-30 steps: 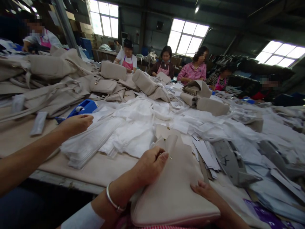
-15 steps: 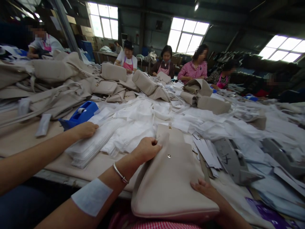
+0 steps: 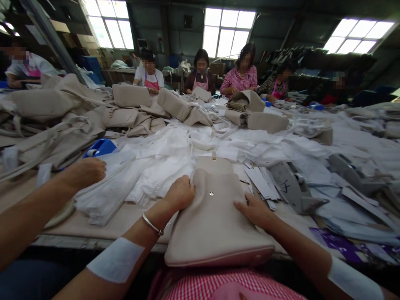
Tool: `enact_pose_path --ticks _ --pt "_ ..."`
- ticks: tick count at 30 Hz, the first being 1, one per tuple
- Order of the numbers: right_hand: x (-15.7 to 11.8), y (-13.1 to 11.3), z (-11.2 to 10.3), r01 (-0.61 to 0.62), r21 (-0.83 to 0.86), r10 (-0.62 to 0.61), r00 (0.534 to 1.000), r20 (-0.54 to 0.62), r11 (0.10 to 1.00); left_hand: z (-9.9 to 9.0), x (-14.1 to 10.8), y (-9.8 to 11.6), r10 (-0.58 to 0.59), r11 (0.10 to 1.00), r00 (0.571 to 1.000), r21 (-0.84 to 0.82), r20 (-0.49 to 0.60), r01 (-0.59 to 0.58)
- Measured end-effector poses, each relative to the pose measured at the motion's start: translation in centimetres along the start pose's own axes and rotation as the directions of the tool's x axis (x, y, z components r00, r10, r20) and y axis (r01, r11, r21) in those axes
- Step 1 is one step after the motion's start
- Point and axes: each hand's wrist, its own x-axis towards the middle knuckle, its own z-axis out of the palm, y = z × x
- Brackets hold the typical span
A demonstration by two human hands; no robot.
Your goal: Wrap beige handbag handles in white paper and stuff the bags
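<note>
A beige handbag (image 3: 215, 221) lies in front of me with its base towards me; a small metal clasp piece (image 3: 211, 193) sits on its front. Its flap (image 3: 215, 166) extends away from me and bears a gold-coloured fitting. My left hand (image 3: 181, 192), below which a silver bangle circles the wrist, is closed on the bag's upper left edge. On the opposite edge my right hand (image 3: 256, 209) grips the bag's side, thumb on the front panel and the other fingers partly hidden.
From the left reaches a co-worker's closed hand (image 3: 89, 171), over white plastic sleeves (image 3: 106, 200). Behind it is a blue tape dispenser (image 3: 100, 148). Grey dispensers (image 3: 293, 187) and paper slips (image 3: 262, 183) lie right. Piled beige bags (image 3: 131, 93) and several co-workers are across the table.
My right hand has moved up along the bag's right side. My left hand has slid a little down its edge. The co-worker's hand has drawn back left; the view has shifted right.
</note>
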Motion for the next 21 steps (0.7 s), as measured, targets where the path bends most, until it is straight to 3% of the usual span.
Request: enact_pose_path --ticks 3,6,9,15,21 --pt "1.9 -1.8 0.3 -0.005 -0.173 -0.022 0.987 -0.158 0.985 0.4 -0.1 0.3 -0.018 0.996 1.0 0.083 -0.005 0.019" --pt "2.7 -2.0 0.8 0.044 -0.216 -0.098 0.964 -0.246 0.975 1.1 -0.6 0.3 -0.044 0.991 0.999 0.128 -0.029 0.048" --pt "2.8 -0.9 1.1 0.082 -0.165 -0.126 0.952 -0.279 0.983 2.2 -1.2 0.1 -0.063 0.987 0.996 0.146 -0.061 0.071" --pt "3.6 1.1 1.3 0.066 0.042 -0.055 0.972 -0.23 0.997 3.8 -1.6 0.1 -0.06 0.984 0.993 0.16 -0.098 0.075" --pt "3.8 2.0 1.6 0.085 0.169 -0.04 0.967 -0.253 0.982 4.0 -1.9 0.6 0.065 0.977 0.982 0.211 -0.178 -0.027"
